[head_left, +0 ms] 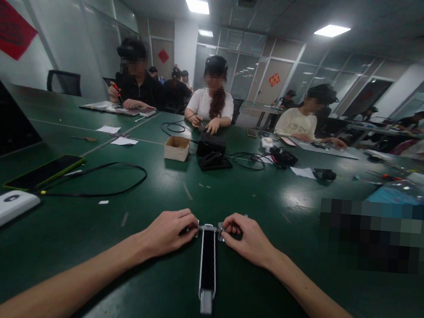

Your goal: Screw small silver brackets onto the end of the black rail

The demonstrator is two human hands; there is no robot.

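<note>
A long black thing (209,261) with white edges.
It is low in the middle of the frame, pale end (206,302) pointing down, a small shiny bar (210,228) across its top.

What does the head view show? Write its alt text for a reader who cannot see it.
A person's left hand and right hand pinch small metal parts at either side of the far end of a slim, black-faced bar at a green table. Beyond it are a small open box and black equipment; several people sit across the table.
</note>
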